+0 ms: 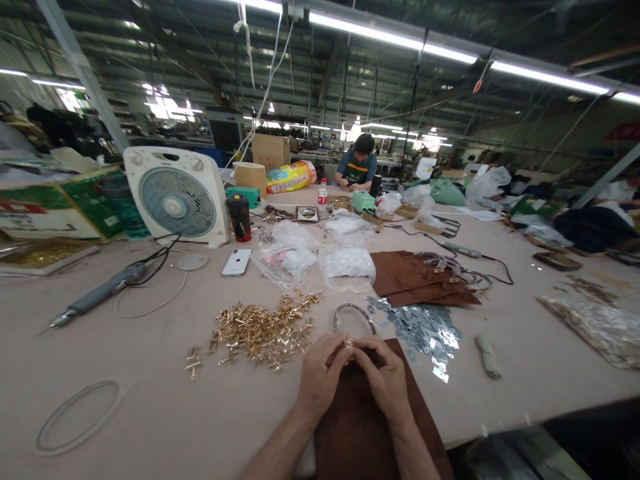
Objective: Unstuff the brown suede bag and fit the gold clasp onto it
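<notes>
My left hand [320, 373] and my right hand [385, 377] meet above a flat brown leather panel [360, 427]. Fingertips of both are pinched on a small gold metal fitting [349, 342], partly covered by them. Just beyond the fingers arches a grey-brown bag handle [354, 308]; its lower ends are hidden by my hands. A heap of gold metal fittings [263, 333] lies to the left of my left hand. Right of the handle spreads a pile of thin silver metal plates [425, 330].
Stacked brown leather panels [400, 273] with handles lie behind the plates. Plastic bags [347, 267], a phone [237, 262], a fan [175, 193] and a dark bottle [240, 217] stand or lie farther back. A corded tool [103, 293] rests at left. A person [357, 163] sits across the table.
</notes>
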### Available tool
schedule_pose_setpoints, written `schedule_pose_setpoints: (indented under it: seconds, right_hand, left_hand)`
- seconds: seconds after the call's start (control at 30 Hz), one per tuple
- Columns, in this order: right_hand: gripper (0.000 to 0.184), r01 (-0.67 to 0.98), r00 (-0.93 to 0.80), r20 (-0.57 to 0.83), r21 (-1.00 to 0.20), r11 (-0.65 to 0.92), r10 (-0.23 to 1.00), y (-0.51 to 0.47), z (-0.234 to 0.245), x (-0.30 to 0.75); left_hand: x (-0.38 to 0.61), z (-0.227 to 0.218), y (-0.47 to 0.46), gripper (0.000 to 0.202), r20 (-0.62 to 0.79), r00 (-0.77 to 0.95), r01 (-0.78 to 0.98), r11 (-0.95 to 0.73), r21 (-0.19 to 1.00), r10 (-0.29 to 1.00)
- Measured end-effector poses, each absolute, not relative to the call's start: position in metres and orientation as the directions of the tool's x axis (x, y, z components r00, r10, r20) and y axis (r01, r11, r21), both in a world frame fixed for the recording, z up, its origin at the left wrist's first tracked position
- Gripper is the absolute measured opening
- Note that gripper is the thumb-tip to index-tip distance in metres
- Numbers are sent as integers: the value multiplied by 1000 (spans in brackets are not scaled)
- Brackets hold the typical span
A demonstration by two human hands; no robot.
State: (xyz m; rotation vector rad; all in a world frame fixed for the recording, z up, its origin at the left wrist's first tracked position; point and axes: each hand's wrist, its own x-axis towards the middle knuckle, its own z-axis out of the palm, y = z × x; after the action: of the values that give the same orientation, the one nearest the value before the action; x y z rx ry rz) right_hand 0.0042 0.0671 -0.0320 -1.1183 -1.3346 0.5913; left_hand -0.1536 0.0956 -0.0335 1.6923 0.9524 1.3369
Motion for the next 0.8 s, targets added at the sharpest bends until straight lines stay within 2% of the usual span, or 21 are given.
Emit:
schedule_pose_setpoints:
  seconds: [0.17, 0.5, 0.63, 0.8]
  right_hand:
    - [8, 234, 155, 459, -877, 419, 875, 65, -29, 4]
    - [5, 293, 120, 567, -805, 517, 815, 63, -28, 7]
    - [4, 251, 128, 526, -838, 485, 841, 61, -27, 7]
    - [14, 218, 163, 439, -889, 402, 883, 63, -27, 8]
  left_hand:
    - [-154, -30, 96, 24, 375, 200, 54, -393, 918, 905]
    - [-152, -31, 98, 27, 250, 251, -124, -225, 966, 935]
    - [-152, -31, 98, 26, 306, 214, -101, -291, 951, 928]
    - [-152, -30, 97, 23, 405, 222, -47, -405, 913, 887]
